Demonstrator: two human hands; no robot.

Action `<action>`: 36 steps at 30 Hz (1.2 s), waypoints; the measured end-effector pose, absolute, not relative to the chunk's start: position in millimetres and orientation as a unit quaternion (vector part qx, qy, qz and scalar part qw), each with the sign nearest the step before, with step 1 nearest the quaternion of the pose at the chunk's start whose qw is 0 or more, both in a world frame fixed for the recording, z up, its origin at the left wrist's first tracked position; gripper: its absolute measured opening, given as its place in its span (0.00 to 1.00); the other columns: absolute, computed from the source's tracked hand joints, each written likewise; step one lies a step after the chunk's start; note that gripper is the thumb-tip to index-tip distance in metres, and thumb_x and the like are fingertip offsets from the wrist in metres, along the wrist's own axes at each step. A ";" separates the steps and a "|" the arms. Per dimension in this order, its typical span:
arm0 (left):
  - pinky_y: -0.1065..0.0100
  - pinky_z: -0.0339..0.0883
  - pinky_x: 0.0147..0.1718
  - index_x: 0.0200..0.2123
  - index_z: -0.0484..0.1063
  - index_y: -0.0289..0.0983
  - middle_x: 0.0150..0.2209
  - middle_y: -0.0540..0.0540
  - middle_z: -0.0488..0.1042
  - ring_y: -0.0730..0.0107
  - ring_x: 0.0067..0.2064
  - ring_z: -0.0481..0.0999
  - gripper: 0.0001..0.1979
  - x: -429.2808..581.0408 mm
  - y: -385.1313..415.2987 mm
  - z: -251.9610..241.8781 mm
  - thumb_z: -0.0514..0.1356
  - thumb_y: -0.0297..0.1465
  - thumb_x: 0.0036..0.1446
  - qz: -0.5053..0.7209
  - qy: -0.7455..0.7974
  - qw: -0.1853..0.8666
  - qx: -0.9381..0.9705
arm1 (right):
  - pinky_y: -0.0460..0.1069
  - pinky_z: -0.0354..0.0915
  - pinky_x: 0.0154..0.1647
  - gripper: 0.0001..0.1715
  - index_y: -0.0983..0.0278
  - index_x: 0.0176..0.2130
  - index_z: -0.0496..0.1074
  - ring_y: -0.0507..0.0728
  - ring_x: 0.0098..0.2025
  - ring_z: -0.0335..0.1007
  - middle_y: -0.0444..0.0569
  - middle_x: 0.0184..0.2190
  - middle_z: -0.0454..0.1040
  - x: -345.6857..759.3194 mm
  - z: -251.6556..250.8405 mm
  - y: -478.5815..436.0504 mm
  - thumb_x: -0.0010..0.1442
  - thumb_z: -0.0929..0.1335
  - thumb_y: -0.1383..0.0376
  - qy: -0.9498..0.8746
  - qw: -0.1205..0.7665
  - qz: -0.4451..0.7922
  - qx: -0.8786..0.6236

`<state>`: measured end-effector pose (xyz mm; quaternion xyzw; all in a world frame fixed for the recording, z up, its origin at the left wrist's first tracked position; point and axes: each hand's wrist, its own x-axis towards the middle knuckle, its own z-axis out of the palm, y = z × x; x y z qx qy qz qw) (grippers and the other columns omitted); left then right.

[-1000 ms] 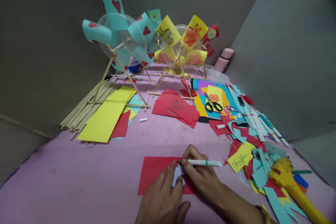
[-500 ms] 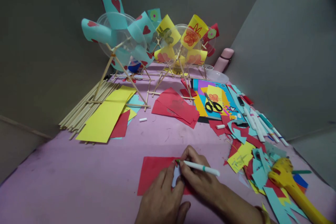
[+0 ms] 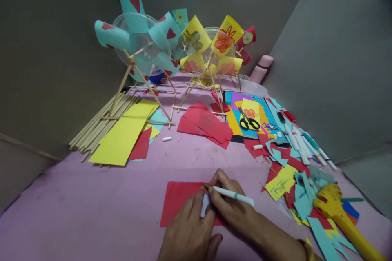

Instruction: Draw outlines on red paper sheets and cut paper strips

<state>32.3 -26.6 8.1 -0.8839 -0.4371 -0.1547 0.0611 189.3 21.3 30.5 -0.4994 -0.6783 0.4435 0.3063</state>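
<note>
A red paper rectangle point(image 3: 176, 200) lies on the pink tabletop point(image 3: 92, 208) in front of me. On top of it is a small pale-blue piece point(image 3: 205, 204), partly covered by my fingers. My left hand point(image 3: 190, 224) lies on both papers, fingers spread and pressing them down. A white marker with a green tip point(image 3: 233, 195) is pinched in my right hand point(image 3: 229, 204), its tip at the upper edge of the pale piece, touching or very near the red paper.
Paper pinwheels point(image 3: 131, 20) on stick frames stand at the back. Sticks point(image 3: 92, 130) and yellow paper point(image 3: 122, 138) lie left. Right are scissors point(image 3: 248, 122), markers point(image 3: 301, 147), paper scraps point(image 3: 303, 200) and a yellow tool point(image 3: 343, 220). Red sheets point(image 3: 203, 124) lie mid-table.
The marker in my right hand has shifted slightly left and up along the pale piece's top edge. My left hand has stayed in place.
</note>
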 end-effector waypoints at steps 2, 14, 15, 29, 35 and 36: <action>0.62 0.73 0.39 0.52 0.66 0.36 0.52 0.35 0.72 0.53 0.46 0.76 0.25 32.2 -26.7 7.3 0.60 0.42 0.53 -0.157 -0.438 0.064 -0.883 | 0.45 0.56 0.23 0.06 0.60 0.31 0.60 0.52 0.22 0.60 0.38 0.20 0.62 189.2 31.7 21.3 0.61 0.60 0.68 -0.685 0.299 0.440 -0.498; 0.62 0.72 0.40 0.53 0.66 0.35 0.53 0.35 0.71 0.53 0.47 0.74 0.25 33.7 -25.1 6.9 0.60 0.41 0.54 -0.164 -0.440 0.051 -0.881 | 0.46 0.60 0.26 0.07 0.60 0.32 0.61 0.52 0.25 0.63 0.40 0.23 0.66 192.4 30.7 19.6 0.62 0.59 0.70 -0.713 0.291 0.423 -0.477; 0.61 0.72 0.40 0.53 0.66 0.35 0.53 0.35 0.71 0.53 0.46 0.74 0.25 33.7 -25.2 7.6 0.59 0.41 0.54 -0.165 -0.440 0.052 -0.881 | 0.46 0.60 0.26 0.07 0.60 0.32 0.61 0.52 0.25 0.63 0.40 0.24 0.66 192.6 30.1 19.5 0.62 0.59 0.70 -0.713 0.288 0.422 -0.479; 0.63 0.72 0.40 0.52 0.66 0.35 0.52 0.35 0.71 0.54 0.46 0.74 0.25 33.7 -26.0 5.7 0.59 0.41 0.54 -0.157 -0.441 0.060 -0.882 | 0.46 0.57 0.24 0.06 0.59 0.30 0.60 0.52 0.23 0.60 0.39 0.20 0.63 193.6 33.1 17.2 0.59 0.59 0.68 -0.711 0.273 0.419 -0.494; 0.62 0.72 0.39 0.52 0.66 0.35 0.52 0.34 0.72 0.53 0.46 0.75 0.25 33.2 -26.4 5.8 0.60 0.42 0.53 -0.160 -0.443 0.060 -0.880 | 0.46 0.56 0.24 0.08 0.59 0.27 0.58 0.52 0.22 0.59 0.40 0.21 0.63 194.7 35.0 18.1 0.56 0.59 0.70 -0.724 0.289 0.403 -0.479; 0.62 0.73 0.39 0.52 0.66 0.35 0.52 0.34 0.72 0.53 0.46 0.75 0.26 32.9 -26.8 6.1 0.60 0.42 0.53 -0.158 -0.442 0.059 -0.881 | 0.46 0.56 0.24 0.08 0.59 0.27 0.58 0.52 0.22 0.58 0.40 0.21 0.63 194.7 35.2 18.2 0.56 0.59 0.70 -0.726 0.287 0.405 -0.475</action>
